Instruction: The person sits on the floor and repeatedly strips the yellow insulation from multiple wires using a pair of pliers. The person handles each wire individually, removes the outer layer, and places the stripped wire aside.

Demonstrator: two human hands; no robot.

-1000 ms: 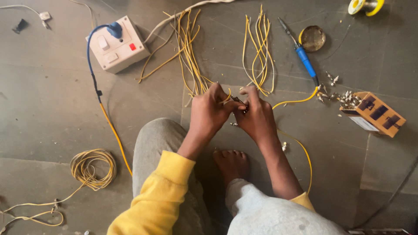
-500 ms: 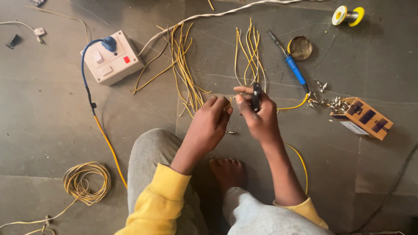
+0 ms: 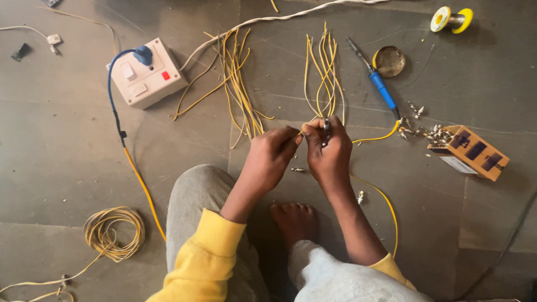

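I sit on a grey stone floor with my hands close together in front of my knees. My left hand (image 3: pixel 270 155) pinches the end of a thin yellow wire (image 3: pixel 302 132). My right hand (image 3: pixel 330 150) grips a small dark hand tool (image 3: pixel 326 130), its tip next to that wire end. Two bundles of cut yellow wires lie just beyond my hands, one on the left (image 3: pixel 239 84) and one on the right (image 3: pixel 323 68).
A white switch box (image 3: pixel 146 72) with a blue plug lies at back left. A blue-handled soldering iron (image 3: pixel 376 81), a round tin (image 3: pixel 389 60), a solder spool (image 3: pixel 451 19), small metal connectors (image 3: pixel 426 131) and an orange box (image 3: pixel 474 152) lie to the right. Coiled yellow wire (image 3: pixel 113 230) is near left.
The hands separated from their joined grip; my right hand lifted the dark tool upright, then brought it back beside the wire end. The view shifted slightly.
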